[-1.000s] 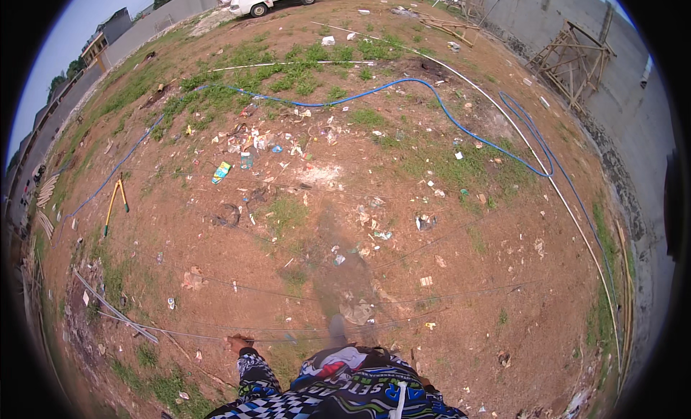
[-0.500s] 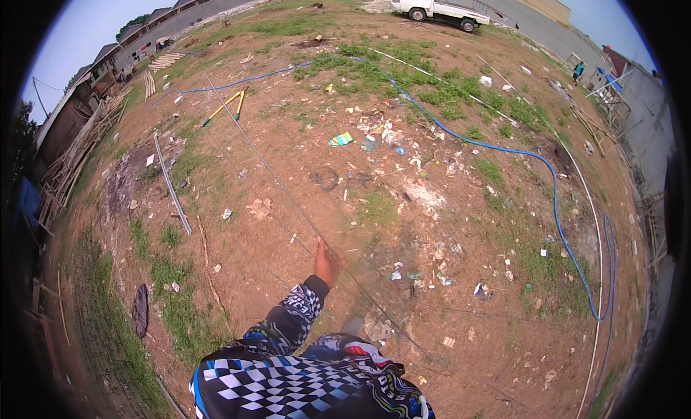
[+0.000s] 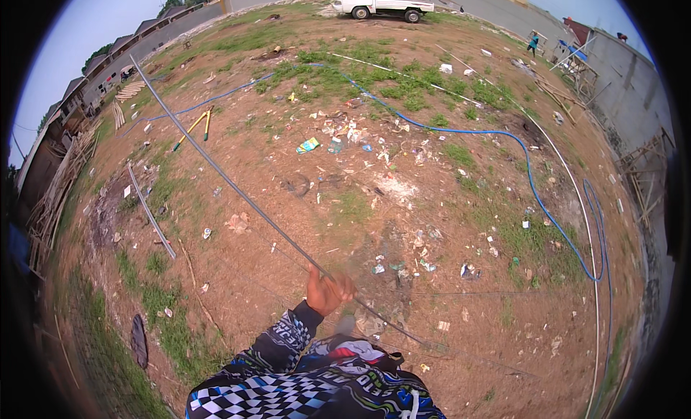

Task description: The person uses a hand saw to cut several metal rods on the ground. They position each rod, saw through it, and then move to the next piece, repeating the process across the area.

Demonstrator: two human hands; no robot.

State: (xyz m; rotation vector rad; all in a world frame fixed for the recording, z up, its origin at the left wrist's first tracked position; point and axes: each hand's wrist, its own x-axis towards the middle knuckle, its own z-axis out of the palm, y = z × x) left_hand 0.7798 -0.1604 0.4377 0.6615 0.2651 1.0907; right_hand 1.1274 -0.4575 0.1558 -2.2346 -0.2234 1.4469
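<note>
My left hand (image 3: 327,293) is closed around a long thin grey metal rod (image 3: 216,168). The rod slants from the far left, past my hand, to a near end low at right of it. Its far part crosses in front of the blue hose and close beside a yellow V-shaped tool with green grip ends (image 3: 191,131), which looks like a bolt cutter lying on the soil. My checkered sleeve (image 3: 281,340) enters from the lower edge. No part of my right hand shows.
A blue hose (image 3: 461,130) winds across the ground to the right, near a long white pole (image 3: 568,168). Scattered litter (image 3: 345,127) lies in the middle. A grey metal strip (image 3: 151,216) is at left. A white pickup truck (image 3: 385,3) stands far off; a person (image 3: 533,43) is far right.
The rod's far end has risen and swung left, and the rod looks closer. My left hand sits slightly lower, still gripping it. The whole view has shifted, moving the ground leftward.
</note>
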